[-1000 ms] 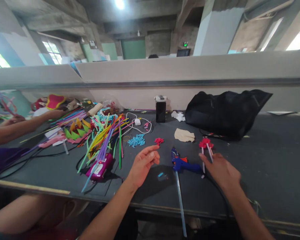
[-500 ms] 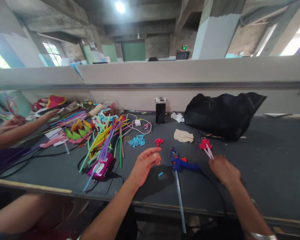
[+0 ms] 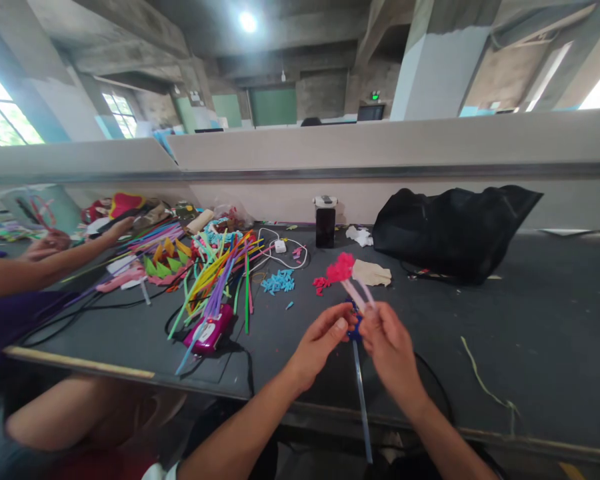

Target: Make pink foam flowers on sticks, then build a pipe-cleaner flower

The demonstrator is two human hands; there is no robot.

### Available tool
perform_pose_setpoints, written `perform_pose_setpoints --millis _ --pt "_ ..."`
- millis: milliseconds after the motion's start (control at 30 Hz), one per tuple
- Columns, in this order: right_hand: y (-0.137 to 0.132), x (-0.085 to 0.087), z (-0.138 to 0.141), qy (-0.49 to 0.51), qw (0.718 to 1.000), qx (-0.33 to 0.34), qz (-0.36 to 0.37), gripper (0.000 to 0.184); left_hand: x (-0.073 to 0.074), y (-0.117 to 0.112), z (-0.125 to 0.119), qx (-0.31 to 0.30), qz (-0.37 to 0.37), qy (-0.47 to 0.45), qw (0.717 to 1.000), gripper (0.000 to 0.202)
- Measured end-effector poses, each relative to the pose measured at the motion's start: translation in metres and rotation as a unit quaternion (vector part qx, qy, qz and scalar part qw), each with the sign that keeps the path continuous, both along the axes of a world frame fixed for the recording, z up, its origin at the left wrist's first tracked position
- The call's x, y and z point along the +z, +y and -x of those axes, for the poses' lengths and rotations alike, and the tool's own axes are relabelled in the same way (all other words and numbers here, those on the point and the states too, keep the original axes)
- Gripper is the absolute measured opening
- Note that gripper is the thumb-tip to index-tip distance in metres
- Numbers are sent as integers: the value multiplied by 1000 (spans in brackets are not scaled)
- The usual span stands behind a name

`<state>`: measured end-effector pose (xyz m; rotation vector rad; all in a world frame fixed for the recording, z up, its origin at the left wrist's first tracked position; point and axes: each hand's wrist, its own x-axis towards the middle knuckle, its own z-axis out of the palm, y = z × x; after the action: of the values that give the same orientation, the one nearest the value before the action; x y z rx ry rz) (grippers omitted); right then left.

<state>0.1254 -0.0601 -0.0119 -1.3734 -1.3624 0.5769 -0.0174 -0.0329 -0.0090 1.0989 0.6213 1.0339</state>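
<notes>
At the left, a loose bundle of coloured sticks (image 3: 216,297) lay across a purple box (image 3: 220,327), crowding that side of the bench (image 3: 545,320). Right of it sat a pile of blue pieces (image 3: 279,282). The left hand (image 3: 324,339) was loosely curled, thumb apart from its fingers, with nothing visible in its hold. Farther away, over the middle, was a red tufted piece (image 3: 341,268) on 2 pale strips (image 3: 353,292). It looked light, its head soft and easily crushed; the strips seemed bendy, so their near ends were likely the best hold. There the right hand (image 3: 390,341) pinched them, fingers closed. A blue glue gun (image 3: 355,328), mostly hidden, had its clear rod (image 3: 362,400) jutting past the near edge, where an arm could catch it. At far right a black bag (image 3: 450,233) limited reach; nearer, there was open room around a thin strand (image 3: 473,363).
</notes>
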Motion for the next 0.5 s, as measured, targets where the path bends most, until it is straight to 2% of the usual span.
perform_pose_setpoints --millis 100,200,333,500 --pt "2 -5 32 -10 999 43 -14 31 -4 0 0 16 10 -16 1000 41" --pt "9 -14 48 -17 996 74 -40 31 -4 5 5 48 12 -20 999 39" --pt "14 -27 56 -48 992 106 -40 35 1 12 15 108 -33 14 994 34" --pt "15 -43 54 -69 986 150 -20 38 4 13 20 112 -68 66 989 39"
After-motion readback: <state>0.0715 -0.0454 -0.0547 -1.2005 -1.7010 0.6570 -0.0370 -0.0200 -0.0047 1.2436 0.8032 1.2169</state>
